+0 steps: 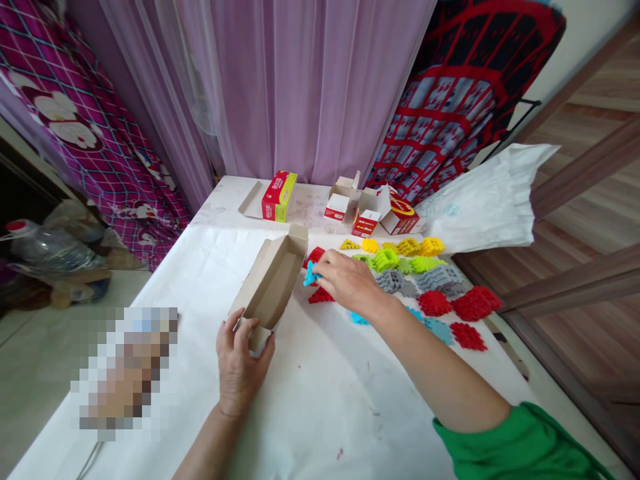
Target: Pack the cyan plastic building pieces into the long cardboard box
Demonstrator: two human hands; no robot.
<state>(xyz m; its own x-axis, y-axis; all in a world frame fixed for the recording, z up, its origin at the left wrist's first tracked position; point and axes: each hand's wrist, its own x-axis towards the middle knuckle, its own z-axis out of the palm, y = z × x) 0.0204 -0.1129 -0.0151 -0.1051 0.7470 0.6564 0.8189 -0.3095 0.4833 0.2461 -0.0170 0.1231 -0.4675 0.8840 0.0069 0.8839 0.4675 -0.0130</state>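
Note:
A long cardboard box point(273, 277) lies with its open side up on the white-covered table, its bare brown inside showing. My left hand point(243, 363) grips the near end of this box, fingers bent over the flap. Just right of the box, my right hand point(347, 277) pinches a small blue plastic building piece point(311, 273) between thumb and fingers. Red pieces point(323, 295) lie below and behind that hand. Further right, rows of toothed plastic pieces sit sorted by colour: yellow point(410, 247), green point(386, 259), grey point(440, 279), red point(477, 303) and light blue point(439, 330). My right forearm hides part of them.
Along the back edge stand a red and yellow box point(279, 197) and several opened small red cartons point(366, 224). A white plastic bag point(490, 200) lies at the back right. A blurred-out object point(130, 367) rests at the left edge of the table point(300, 427).

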